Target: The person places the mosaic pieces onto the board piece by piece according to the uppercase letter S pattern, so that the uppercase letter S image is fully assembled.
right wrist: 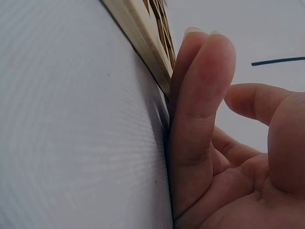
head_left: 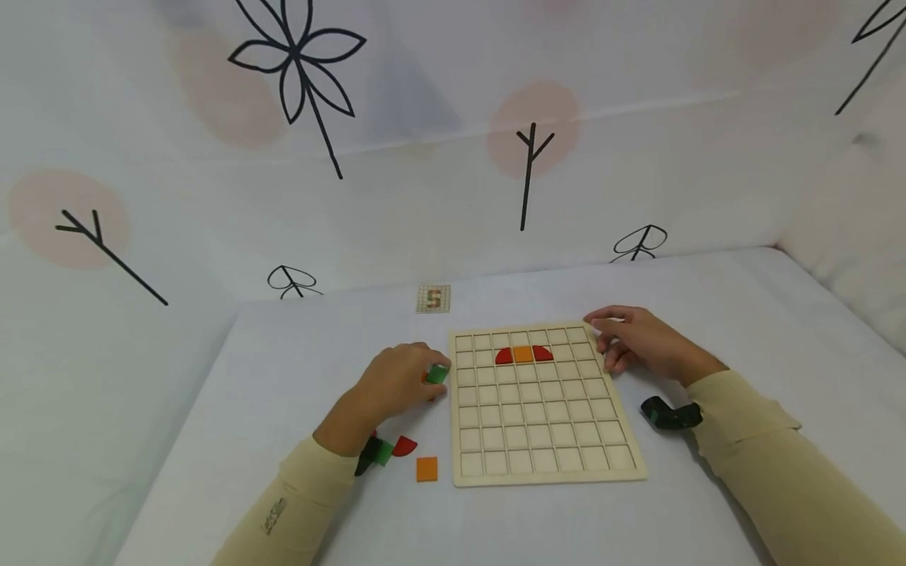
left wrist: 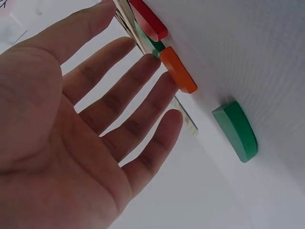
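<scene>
My left hand [head_left: 399, 384] is at the left side of the wooden grid board [head_left: 463, 480], fingers spread and slightly bent. Between its thumb and fingers in the head view appears a green tile [head_left: 436, 373]. The left wrist view shows the fingertips right at an orange tile [left wrist: 178, 69], with a red tile [left wrist: 147, 19] above it and a green quarter-round tile [left wrist: 236, 131] apart. My right hand [head_left: 647, 343] rests by the board's far right corner, fingers loosely bent against its edge [right wrist: 138, 38]. On the grid, an orange square [head_left: 522, 354] lies between two red quarter-round tiles [head_left: 543, 353].
Nearer me on the white cloth lie another orange square [head_left: 427, 469], a red quarter-round [head_left: 405, 446] and a green tile [head_left: 384, 452], partly behind the left wrist's dark camera. A small pattern card [head_left: 433, 299] lies beyond the board. A patterned cloth backdrop [head_left: 425, 204] stands behind.
</scene>
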`<state>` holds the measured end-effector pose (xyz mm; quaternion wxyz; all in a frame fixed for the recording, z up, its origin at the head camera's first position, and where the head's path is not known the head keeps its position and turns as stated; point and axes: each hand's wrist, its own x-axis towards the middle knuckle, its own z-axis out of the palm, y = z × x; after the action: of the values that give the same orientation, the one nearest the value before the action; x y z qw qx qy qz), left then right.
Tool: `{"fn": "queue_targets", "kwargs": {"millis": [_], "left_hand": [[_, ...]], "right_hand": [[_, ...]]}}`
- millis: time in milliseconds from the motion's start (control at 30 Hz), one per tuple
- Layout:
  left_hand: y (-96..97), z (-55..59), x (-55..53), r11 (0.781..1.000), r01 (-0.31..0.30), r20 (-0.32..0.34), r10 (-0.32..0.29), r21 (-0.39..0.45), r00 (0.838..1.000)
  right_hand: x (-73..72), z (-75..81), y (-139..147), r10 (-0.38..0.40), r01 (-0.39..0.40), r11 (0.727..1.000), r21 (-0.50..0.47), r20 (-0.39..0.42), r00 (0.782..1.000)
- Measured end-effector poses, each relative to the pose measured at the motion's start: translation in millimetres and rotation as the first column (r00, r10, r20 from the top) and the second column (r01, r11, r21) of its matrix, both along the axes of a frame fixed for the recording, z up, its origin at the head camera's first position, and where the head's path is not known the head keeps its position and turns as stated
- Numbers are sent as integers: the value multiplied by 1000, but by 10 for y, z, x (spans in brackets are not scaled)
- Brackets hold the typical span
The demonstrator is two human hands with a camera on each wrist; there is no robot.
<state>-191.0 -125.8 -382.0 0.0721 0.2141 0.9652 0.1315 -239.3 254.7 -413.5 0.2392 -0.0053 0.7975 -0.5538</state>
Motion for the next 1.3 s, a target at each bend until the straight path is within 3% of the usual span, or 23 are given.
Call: {"fn": "queue_targets", "kwargs": {"millis": [633, 1300], "left_hand": [[19, -29, 43, 999, 31, -55, -33, -41, 998], [6, -31, 29, 999, -16, -70, 13, -41, 997]], "right_hand": [[16, -25, 11, -5, 4, 1000, -3, -14, 1000], [30, -35, 4, 7, -7, 1000, 8, -40, 999]]}}
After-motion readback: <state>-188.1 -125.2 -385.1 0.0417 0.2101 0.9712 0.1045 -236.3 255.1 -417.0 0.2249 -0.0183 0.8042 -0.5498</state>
